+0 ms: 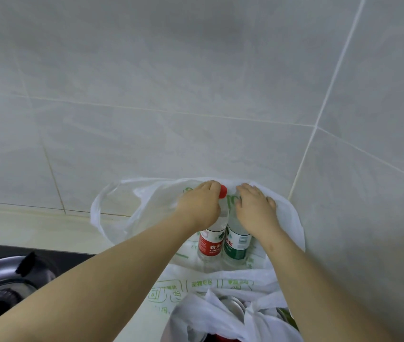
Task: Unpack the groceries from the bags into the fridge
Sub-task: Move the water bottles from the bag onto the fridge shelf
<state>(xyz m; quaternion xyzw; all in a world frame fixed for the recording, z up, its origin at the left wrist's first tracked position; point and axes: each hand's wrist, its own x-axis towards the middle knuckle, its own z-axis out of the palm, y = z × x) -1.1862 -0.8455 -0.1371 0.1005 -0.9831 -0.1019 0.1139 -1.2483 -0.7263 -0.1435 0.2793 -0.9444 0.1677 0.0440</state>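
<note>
A white plastic bag (292, 218) holds two upright bottles: left hand (199, 206) grips the red-labelled bottle (212, 240); right hand (255, 206) clasps the green-labelled bottle (236, 243).

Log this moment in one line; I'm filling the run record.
stage: unpacking | left hand: shut on red-label bottle | right hand: on green-label bottle, grasp unclear | both upright in white bag | fridge: unseen

Home kitchen: tiled wall (196, 95), black stove (3, 280).
</note>
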